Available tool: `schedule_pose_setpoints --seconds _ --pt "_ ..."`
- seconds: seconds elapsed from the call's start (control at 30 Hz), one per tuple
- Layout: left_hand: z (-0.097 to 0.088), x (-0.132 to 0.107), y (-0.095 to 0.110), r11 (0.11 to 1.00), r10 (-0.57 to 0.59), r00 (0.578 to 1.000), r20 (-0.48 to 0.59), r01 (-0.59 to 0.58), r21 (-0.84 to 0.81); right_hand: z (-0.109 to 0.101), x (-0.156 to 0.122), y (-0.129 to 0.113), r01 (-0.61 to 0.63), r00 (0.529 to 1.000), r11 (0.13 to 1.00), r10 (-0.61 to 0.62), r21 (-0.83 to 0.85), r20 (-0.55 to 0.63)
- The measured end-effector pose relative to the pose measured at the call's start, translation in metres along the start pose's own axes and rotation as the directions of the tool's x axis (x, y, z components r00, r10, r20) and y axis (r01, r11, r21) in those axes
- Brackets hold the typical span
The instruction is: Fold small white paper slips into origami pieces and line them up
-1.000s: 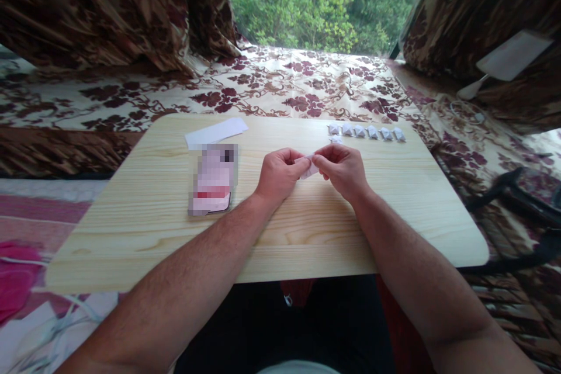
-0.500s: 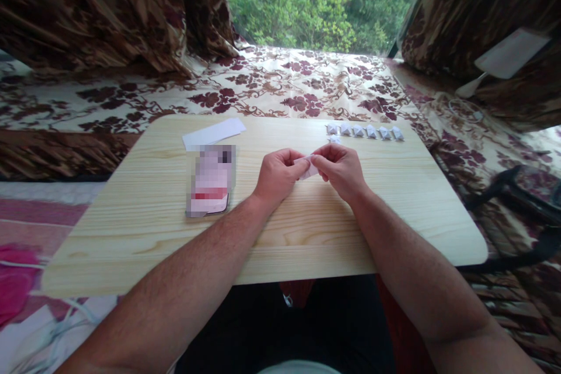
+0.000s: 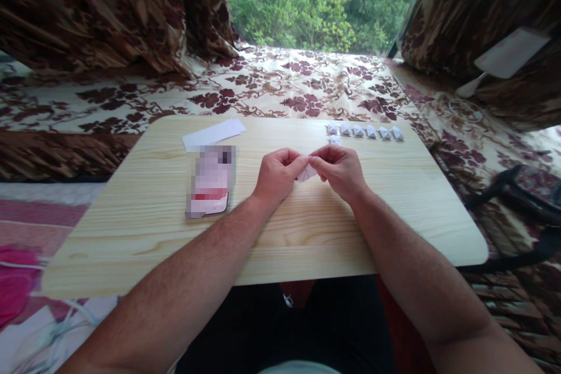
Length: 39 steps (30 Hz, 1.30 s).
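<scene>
Over the middle of the wooden table, a small creased piece of white paper is pinched between both my hands. My left hand grips its left side with thumb and fingers. From the right, my right hand pinches the upper edge, its thumb meeting the left thumb. Part of the paper is hidden by the fingers. Just beyond my right hand sits a small folded white paper piece, partly covered. Behind it runs a row of several similar folded paper pieces.
Flat white paper strips lie at the table's back left. A phone, blurred out, rests left of my hands. The pale table has rounded corners. At the right stands a black chair-like frame; a white lamp is behind.
My thumbs have come together at the paper's top edge, and the paper has tilted and folded so that its creased lower part shows. Both hands stay in nearly the same place.
</scene>
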<state>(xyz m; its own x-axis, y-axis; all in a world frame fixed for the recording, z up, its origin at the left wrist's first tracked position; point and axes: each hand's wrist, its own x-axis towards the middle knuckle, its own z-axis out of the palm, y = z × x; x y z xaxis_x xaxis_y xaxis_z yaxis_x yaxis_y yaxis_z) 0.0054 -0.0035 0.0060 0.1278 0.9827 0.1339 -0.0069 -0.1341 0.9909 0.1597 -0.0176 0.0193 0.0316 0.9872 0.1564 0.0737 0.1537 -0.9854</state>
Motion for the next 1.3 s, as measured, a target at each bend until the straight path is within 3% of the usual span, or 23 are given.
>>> schedule_pose_setpoints --seconds 0.77,1.3 --pt "-0.0010 -0.0013 0.0011 0.996 0.041 0.999 0.021 -0.043 0.073 -0.0015 0.0007 0.0003 -0.010 1.000 1.000 0.010 -0.008 -0.021" --pt "0.0001 -0.0027 0.0049 0.997 -0.029 0.997 0.068 0.025 0.068 -0.0020 0.0006 -0.0011 0.003 1.000 0.998 -0.005 -0.066 -0.029"
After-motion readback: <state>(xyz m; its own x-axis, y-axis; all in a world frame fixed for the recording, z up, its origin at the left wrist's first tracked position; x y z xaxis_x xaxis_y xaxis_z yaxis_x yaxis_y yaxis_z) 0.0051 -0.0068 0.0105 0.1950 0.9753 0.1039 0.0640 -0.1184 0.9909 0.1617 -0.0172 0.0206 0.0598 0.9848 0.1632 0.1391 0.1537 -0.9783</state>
